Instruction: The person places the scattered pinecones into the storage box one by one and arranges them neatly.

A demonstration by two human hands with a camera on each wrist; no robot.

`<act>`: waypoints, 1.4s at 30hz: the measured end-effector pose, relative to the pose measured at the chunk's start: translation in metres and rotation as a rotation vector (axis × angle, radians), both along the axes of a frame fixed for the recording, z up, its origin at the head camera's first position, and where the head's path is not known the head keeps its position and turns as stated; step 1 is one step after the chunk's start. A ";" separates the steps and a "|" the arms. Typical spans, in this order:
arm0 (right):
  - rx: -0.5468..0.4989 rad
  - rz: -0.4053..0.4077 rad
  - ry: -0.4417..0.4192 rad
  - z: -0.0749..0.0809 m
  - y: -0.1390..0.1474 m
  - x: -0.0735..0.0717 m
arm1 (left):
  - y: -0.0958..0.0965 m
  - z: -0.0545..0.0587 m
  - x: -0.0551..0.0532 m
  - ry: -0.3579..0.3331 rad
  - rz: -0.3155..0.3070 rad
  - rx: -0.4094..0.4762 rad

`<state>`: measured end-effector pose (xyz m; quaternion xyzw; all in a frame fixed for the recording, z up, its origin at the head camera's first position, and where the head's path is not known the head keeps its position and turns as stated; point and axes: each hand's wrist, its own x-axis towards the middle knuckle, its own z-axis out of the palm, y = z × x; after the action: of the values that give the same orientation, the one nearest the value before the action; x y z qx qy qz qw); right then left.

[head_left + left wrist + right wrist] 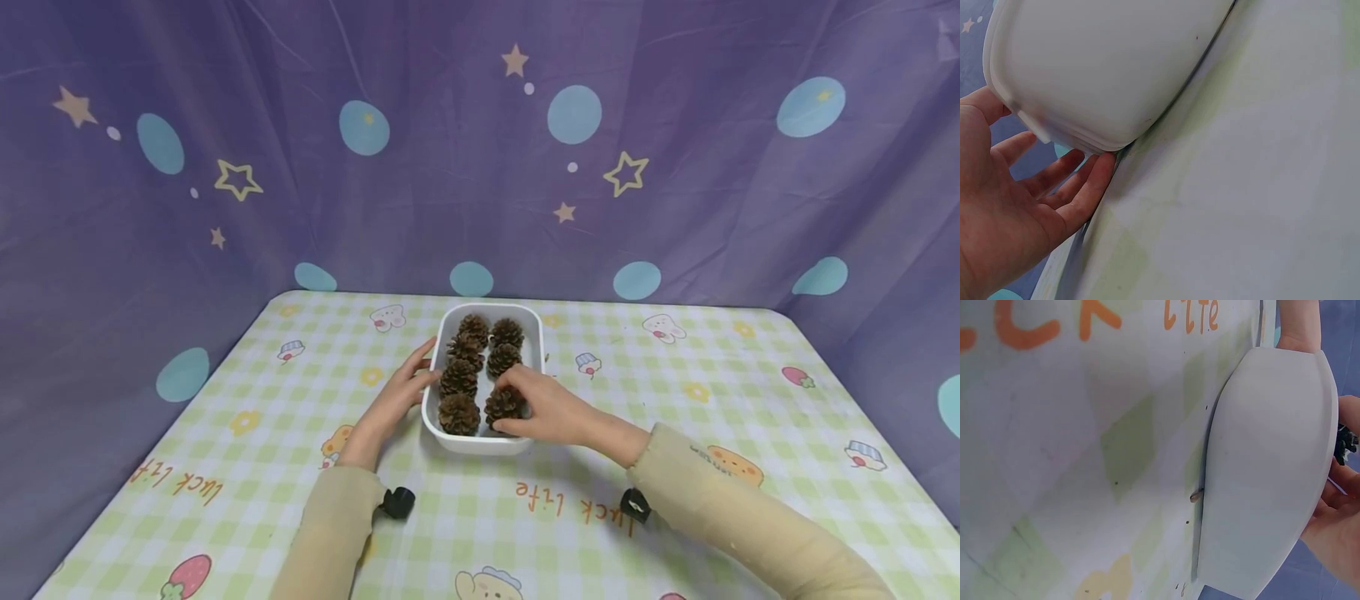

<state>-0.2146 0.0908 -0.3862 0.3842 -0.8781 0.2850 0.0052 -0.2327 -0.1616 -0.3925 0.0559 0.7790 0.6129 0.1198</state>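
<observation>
A white rectangular container (482,445) holds brown pine cones (459,414) in two lengthwise rows. My right hand (553,408) reaches over the container's right rim and grips the nearest pine cone (502,403) of the right row between thumb and fingers; it sits at container level. In the right wrist view a bit of that dark cone (1345,444) shows past the rim, between thumb and fingers. My left hand (392,404) rests along the container's left side. In the left wrist view its fairly straight, spread fingers touch the wall (1104,75), thumb at the rim.
A green-and-white checked tablecloth (637,550) with printed cartoons covers the table. Purple curtain (480,167) hangs behind and on both sides. Small brown scraps (1196,496) lie on the cloth close to the container's right side. Black wrist cameras (399,503) sit at both sleeves.
</observation>
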 end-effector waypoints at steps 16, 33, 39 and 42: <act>0.081 0.031 0.007 0.001 -0.003 0.000 | 0.000 0.000 0.001 -0.001 -0.001 0.003; 0.101 0.055 0.005 0.002 -0.003 0.001 | 0.000 0.000 0.002 -0.006 -0.001 -0.006; 0.091 0.050 0.006 0.003 -0.002 0.000 | 0.000 0.000 0.001 -0.010 0.005 -0.002; 0.083 0.048 0.001 0.003 -0.001 0.000 | 0.000 0.000 0.000 -0.008 0.007 0.000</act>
<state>-0.2146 0.0896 -0.3828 0.4050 -0.8798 0.2483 -0.0171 -0.2324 -0.1617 -0.3926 0.0507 0.7786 0.6136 0.1210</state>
